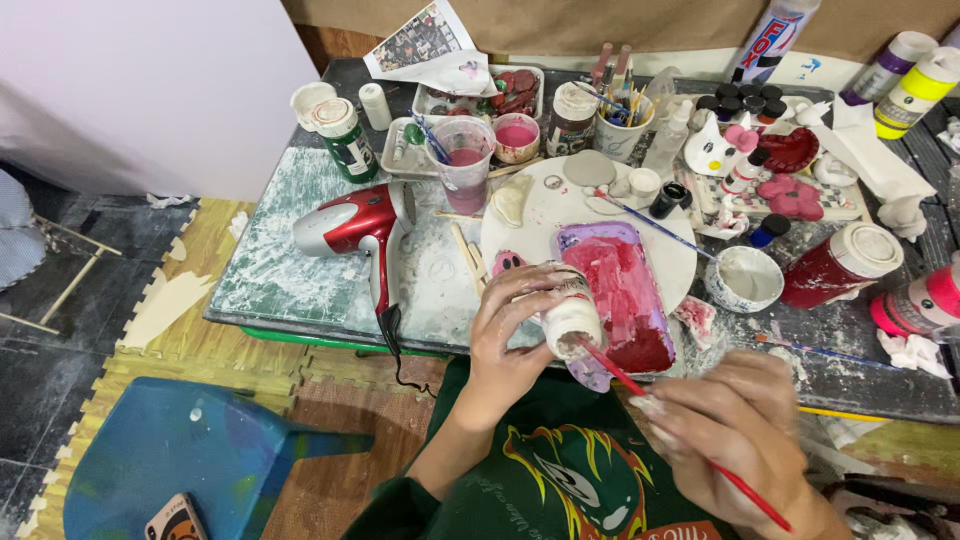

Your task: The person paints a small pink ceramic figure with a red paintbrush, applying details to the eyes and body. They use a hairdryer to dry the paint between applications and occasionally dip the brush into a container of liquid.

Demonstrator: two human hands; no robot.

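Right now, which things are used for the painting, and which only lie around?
In use: left hand holding small jar; right hand holding red brush; tray of red paint.
Lying about: hair dryer, green bottle, red jar, cat figure.

Left hand (510,345) holds a small jar (572,322) at the table's (300,280) near edge, over the near end of a paint tray (620,290) lying on a round board (560,215). Right hand (740,420), nearer and to the right, holds a brush (650,400), tip in the jar mouth. Hair dryer (355,228) left of the board. Small bowl (745,278) right of the tray. Cup of brushes (620,130) at the far side. Stool (190,450) on the floor, near left.
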